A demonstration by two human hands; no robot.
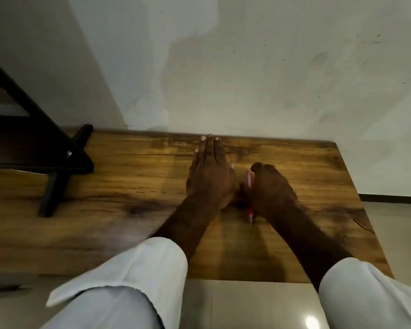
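Resting flat on the brown grained wooden tabletop [128, 181], the left hand [210, 176] lies palm down in the head view, fingers straight and pressed together, pointing at the white wall [247, 79]. Just beside it the right hand [271, 186] curls its fingers round a slim red pen [250, 214], whose tip juts from below the fist towards the person. A black angular stand [57, 157] sits at the table's left, well apart from both hands.

Pen [250, 214] mostly hidden under right hand [271, 186]; black stand [57, 160] cut by left edge
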